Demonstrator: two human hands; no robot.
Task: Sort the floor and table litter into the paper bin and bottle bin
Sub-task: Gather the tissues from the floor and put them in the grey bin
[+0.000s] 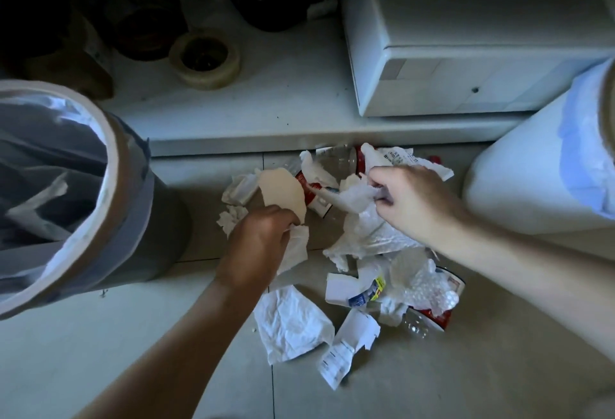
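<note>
Here, both your hands already pinch limp, featherlight paper, left hand [258, 245] on a tissue [296, 249], right hand [407, 200] on crumpled wrap [356, 197]; gather loosely.

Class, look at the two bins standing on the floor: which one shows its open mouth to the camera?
The grey bin on the left: its pale rim and bag lining face the camera, with paper scraps inside. The white bin on the right shows mostly its side wall.
</note>
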